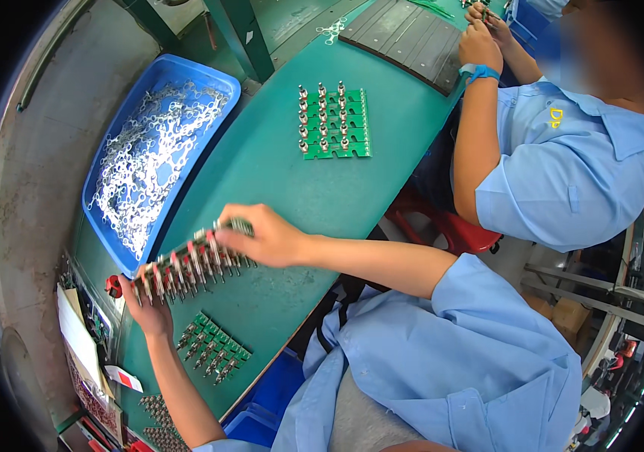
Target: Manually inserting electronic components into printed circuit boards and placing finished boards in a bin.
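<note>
A head-worn fisheye camera looks down from above the green worktable (277, 188), close over the left hand (149, 313) and right hand (267, 237), its field wide enough to bend straight edges toward the rim

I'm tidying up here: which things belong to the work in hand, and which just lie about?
Work, apparently:
studded board, in left hand and right hand
far green panel
near green panel
blue tray of metal pieces, possibly

Lying about, apparently:
slatted grey board
white sheet
cardboard box
</note>
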`<state>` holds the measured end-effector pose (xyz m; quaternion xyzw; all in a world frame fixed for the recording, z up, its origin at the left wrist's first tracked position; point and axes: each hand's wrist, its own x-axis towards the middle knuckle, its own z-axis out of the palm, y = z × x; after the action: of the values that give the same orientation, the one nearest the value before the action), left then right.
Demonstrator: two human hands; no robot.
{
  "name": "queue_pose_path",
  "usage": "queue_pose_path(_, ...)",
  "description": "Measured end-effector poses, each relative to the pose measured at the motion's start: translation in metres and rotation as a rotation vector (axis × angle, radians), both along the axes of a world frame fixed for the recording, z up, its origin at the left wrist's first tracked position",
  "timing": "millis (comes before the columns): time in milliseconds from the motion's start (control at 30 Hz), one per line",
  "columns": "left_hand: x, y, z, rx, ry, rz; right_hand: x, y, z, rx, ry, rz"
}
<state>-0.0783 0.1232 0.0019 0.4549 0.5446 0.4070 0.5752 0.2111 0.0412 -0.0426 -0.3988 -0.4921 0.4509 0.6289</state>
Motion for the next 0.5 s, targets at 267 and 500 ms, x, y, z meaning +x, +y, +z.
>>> queue_pose_path(267,0.053,-0.065,0.069,-0.256,0.022,0.06,0.06,-0.021,0.059,-0.646,0.275,0.247)
queue_pose_path(500,0.088,-0.163,0.056,-0.391,-0.338,0.068,0.074,-0.11,0.078,-0.829,0.441,0.052)
